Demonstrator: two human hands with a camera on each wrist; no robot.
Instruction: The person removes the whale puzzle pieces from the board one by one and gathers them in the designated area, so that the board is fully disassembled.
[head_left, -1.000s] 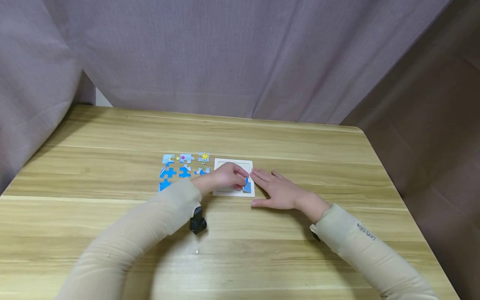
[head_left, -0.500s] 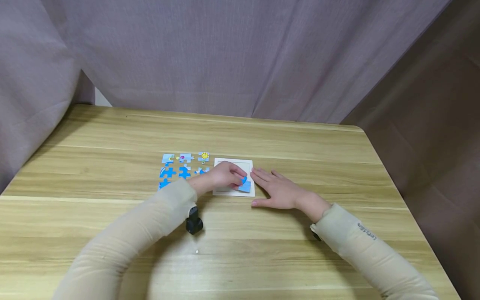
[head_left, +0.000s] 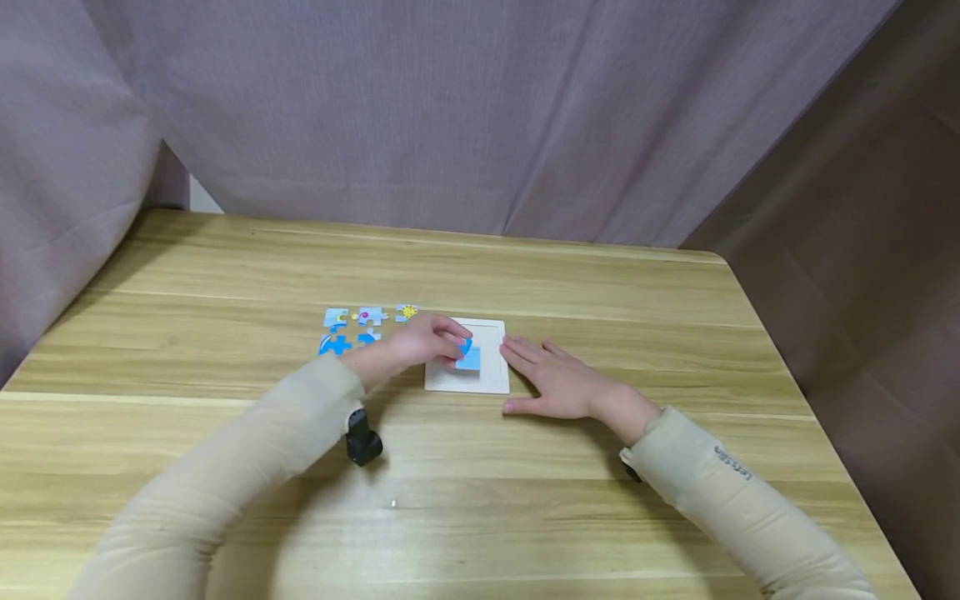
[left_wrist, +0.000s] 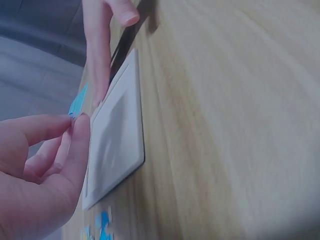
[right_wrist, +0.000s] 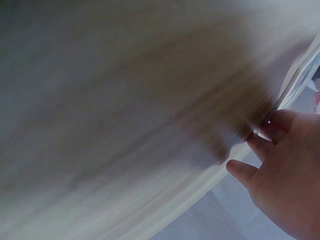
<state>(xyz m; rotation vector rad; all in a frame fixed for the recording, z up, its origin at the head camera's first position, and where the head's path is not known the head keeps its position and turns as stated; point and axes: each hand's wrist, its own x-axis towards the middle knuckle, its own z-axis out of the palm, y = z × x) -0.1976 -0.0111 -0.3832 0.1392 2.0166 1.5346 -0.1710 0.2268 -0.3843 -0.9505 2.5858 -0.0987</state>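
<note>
My left hand (head_left: 416, 340) pinches a blue puzzle piece (head_left: 468, 358) between thumb and fingertips, above the white puzzle tray (head_left: 491, 375). In the left wrist view the piece (left_wrist: 78, 101) shows light blue beyond the fingertips, and a shadow lies on the tray's bare floor (left_wrist: 112, 140). Flat and with straight fingers, my right hand (head_left: 558, 383) rests on the table, its fingertips against the tray's right edge. The right wrist view shows these fingers (right_wrist: 242, 171) along the tray's side. Left of the tray lie several loose puzzle pieces (head_left: 371, 316), some hidden behind my left hand and sleeve.
One loose piece bears a yellow sun (head_left: 407, 312). A tiny white speck (head_left: 393, 503) lies on the wooden table (head_left: 480, 533) near the front. Grey curtains (head_left: 420, 117) hang behind the table and at its sides.
My left hand has moved left, carrying the blue piece from the tray's lower right corner to above its middle. More loose pieces are now covered by this arm. The right hand has stayed put.
</note>
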